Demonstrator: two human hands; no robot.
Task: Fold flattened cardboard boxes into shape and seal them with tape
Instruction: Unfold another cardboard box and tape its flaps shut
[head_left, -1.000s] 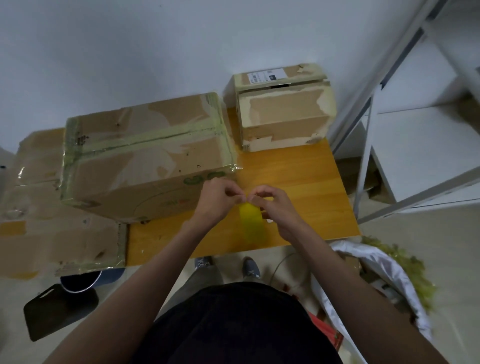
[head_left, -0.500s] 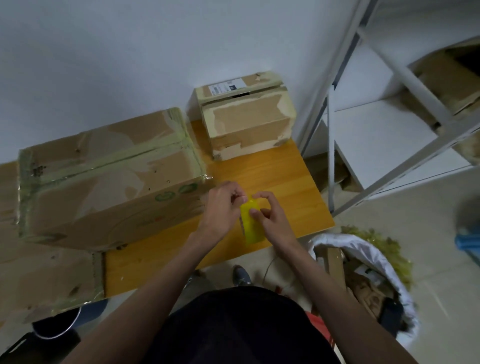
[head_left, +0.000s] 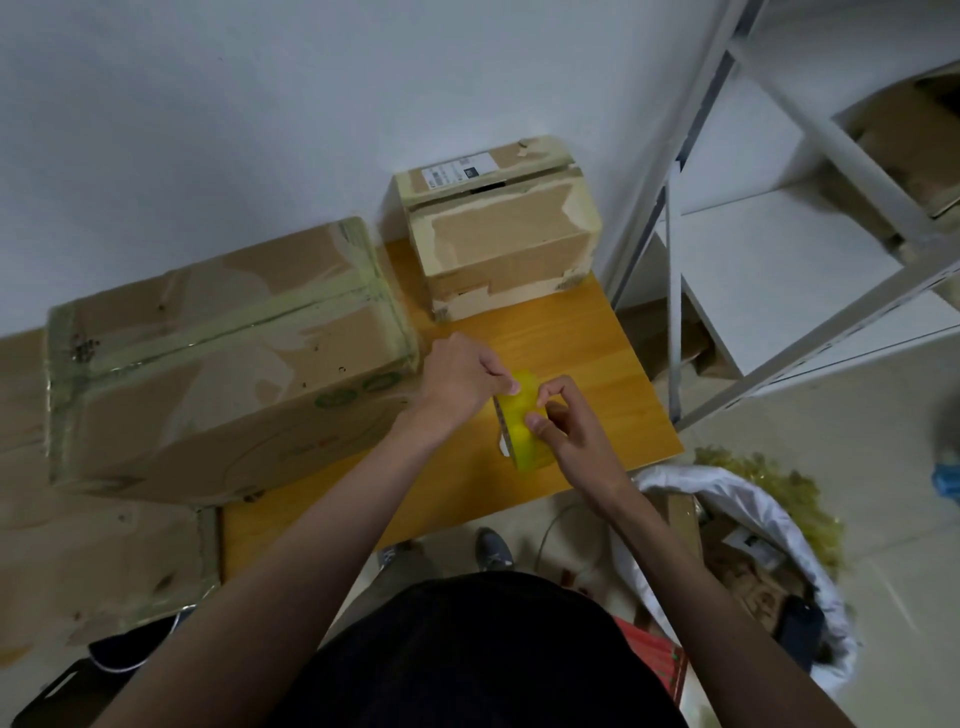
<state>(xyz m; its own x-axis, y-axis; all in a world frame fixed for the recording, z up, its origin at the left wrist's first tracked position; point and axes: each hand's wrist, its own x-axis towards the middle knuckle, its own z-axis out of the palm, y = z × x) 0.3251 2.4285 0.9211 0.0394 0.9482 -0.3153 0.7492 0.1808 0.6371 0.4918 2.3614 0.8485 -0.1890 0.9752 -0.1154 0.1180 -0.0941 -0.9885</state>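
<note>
Tape (head_left: 522, 423), a yellow roll, sits in the air just above the right part of the table (head_left: 587, 353), between both hands. The right hand (head_left: 571, 434) grasps the roll, thumb on its outer face and fingers curled round the far side. The left hand (head_left: 460, 384) pinches at the top of the roll with thumb and forefinger, apparently picking at the loose end; whether any strip has lifted is too small to tell.

The step in hand looks like freeing the tape end. To do it well, the right hand should hold the roll steady while the left nail finds the seam, lifts one corner and peels straight across, so the strip does not split lengthwise or stick back on itself.

Just left of the hands, a big box (head_left: 218, 358) stands folded at the table's left edge, its top seam and edges already taped. A small box (head_left: 498, 234), also taped and bearing a white label, stands at the back right corner against the wall. Flat cardboard (head_left: 98, 561) lies lower left, off the table. A metal shelf (head_left: 779, 249) stands to the right, and a white bag (head_left: 737, 525) of scraps sits on the floor below the front right corner.
</note>
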